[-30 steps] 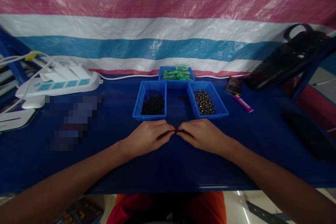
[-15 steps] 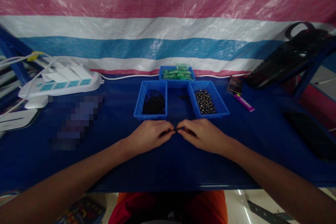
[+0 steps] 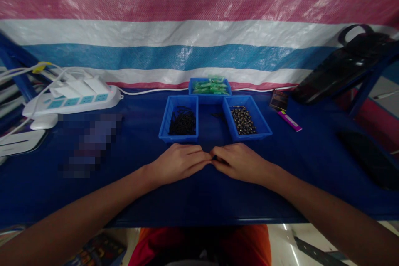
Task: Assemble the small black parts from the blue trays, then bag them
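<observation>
My left hand (image 3: 179, 162) and my right hand (image 3: 238, 162) rest on the blue table (image 3: 199, 199), fingertips meeting in front of me. Both pinch a small dark part between them; it is too small to name. Just beyond the hands stand a blue tray of black pieces (image 3: 180, 130) on the left and a blue tray of metallic pieces (image 3: 247, 114) on the right. A third blue tray with green packets (image 3: 210, 88) sits behind them. A few loose dark pieces (image 3: 217, 115) lie between the two front trays.
A white power strip (image 3: 73, 99) with plugs and cables lies at the back left. A purple lighter (image 3: 289, 121) and a small dark box (image 3: 278, 100) lie to the right, beside a black bag (image 3: 343, 66). A striped tarp (image 3: 199, 25) hangs behind.
The fingertips of both hands have closed together; the small gap seen half a second ago is gone. The dark part is more hidden now.
</observation>
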Motion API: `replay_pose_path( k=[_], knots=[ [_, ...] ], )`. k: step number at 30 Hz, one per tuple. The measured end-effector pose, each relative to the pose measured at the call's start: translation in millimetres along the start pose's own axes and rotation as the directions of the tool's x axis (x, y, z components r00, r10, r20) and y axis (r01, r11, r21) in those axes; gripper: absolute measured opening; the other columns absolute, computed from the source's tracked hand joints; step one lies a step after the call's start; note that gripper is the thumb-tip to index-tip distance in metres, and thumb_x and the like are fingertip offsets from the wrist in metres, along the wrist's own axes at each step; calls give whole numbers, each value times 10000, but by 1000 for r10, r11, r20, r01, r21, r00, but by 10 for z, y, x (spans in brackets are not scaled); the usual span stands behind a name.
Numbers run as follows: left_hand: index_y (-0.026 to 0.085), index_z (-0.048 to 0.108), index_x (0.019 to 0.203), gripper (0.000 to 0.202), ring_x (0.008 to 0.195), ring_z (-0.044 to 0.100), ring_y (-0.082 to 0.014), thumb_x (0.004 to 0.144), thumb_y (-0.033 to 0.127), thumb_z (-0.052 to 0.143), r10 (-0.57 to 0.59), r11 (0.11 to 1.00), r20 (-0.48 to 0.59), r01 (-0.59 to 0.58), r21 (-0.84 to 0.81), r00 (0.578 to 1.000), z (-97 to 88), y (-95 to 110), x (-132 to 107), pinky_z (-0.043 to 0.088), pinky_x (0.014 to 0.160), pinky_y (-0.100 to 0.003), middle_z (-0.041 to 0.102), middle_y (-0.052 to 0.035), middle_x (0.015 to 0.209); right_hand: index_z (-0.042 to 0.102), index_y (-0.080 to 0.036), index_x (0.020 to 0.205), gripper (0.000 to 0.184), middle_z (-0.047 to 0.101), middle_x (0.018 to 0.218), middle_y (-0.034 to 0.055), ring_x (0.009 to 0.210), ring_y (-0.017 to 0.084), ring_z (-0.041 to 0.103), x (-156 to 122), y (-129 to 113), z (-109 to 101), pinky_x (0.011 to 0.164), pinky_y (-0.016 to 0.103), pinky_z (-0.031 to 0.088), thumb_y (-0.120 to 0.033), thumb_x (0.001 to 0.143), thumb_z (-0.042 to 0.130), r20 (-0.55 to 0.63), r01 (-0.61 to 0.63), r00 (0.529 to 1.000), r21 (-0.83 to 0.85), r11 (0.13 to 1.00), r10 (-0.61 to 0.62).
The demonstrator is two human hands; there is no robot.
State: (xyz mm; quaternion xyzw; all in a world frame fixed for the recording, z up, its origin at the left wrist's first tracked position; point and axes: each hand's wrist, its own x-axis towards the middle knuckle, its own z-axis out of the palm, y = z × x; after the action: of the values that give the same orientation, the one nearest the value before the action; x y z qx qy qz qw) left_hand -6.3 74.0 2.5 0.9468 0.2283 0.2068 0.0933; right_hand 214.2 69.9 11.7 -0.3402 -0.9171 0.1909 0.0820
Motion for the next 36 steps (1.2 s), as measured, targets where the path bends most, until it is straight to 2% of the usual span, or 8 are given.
replay_pose_path(
  k=[3, 7, 13, 20, 25, 29, 32, 36],
  knots=[
    [165, 622, 969, 222, 722, 619, -102, 964, 267, 426, -87, 996, -21, 87, -17, 996, -1, -34, 7, 469, 670, -190, 646, -9, 797, 540, -185, 880, 83, 621, 698, -6, 630, 128, 596, 0, 10, -2, 563, 221, 337, -250, 903, 494, -34, -39, 999, -24, 999, 39],
    [169, 627, 944, 223, 713, 629, -113, 958, 279, 433, -159, 987, 28, 160, -9, 987, 10, -53, 15, 468, 661, -195, 652, -6, 776, 541, -190, 930, 72, 625, 697, -13, 648, 129, 608, -1, 7, -7, 597, 222, 370, -245, 893, 514, -74, -83, 994, 30, 996, 85],
    [165, 618, 916, 259, 702, 626, -121, 968, 287, 395, -132, 991, 110, 133, -7, 985, 7, -38, 12, 461, 659, -210, 650, -9, 763, 535, -198, 954, 80, 628, 728, -13, 682, 124, 616, -14, -27, -13, 634, 219, 408, -251, 905, 500, -99, -34, 994, 129, 991, 47],
    [162, 597, 863, 264, 670, 608, -121, 968, 287, 390, -107, 994, 126, 110, -16, 986, 6, -27, 25, 443, 628, -214, 629, -10, 730, 533, -189, 956, 80, 625, 739, -3, 688, 125, 608, -22, -35, -13, 645, 220, 407, -231, 902, 491, -126, 14, 992, 127, 992, 2],
    [162, 572, 833, 223, 666, 607, -127, 950, 261, 410, -104, 994, 147, 105, 4, 984, 46, -30, 40, 437, 615, -216, 628, -8, 725, 532, -188, 964, 94, 626, 724, -3, 664, 135, 610, 5, -2, -3, 604, 221, 380, -231, 913, 467, -69, -18, 997, 92, 996, 24],
    [169, 551, 809, 208, 657, 604, -135, 937, 258, 414, -154, 987, 153, 145, 70, 976, 76, 0, 49, 436, 612, -222, 619, -9, 706, 528, -187, 954, 88, 625, 731, -1, 658, 136, 606, 48, 21, -19, 585, 220, 363, -230, 922, 459, -40, -50, 998, 105, 993, 55],
    [174, 540, 807, 172, 667, 608, -156, 915, 255, 434, -207, 972, 131, 188, 139, 970, 87, 38, 54, 435, 605, -236, 612, -15, 697, 532, -182, 941, 77, 629, 768, 12, 710, 145, 612, 59, 17, -28, 623, 226, 376, -216, 921, 465, -57, -54, 997, 120, 991, 61],
    [177, 539, 799, 146, 655, 609, -157, 898, 236, 450, -240, 964, 132, 220, 149, 962, 81, 70, 50, 428, 598, -234, 614, -15, 697, 547, -175, 906, 72, 632, 782, 17, 730, 145, 605, 44, -3, -8, 649, 230, 382, -208, 914, 484, -92, -51, 994, 144, 988, 65]
  ],
)
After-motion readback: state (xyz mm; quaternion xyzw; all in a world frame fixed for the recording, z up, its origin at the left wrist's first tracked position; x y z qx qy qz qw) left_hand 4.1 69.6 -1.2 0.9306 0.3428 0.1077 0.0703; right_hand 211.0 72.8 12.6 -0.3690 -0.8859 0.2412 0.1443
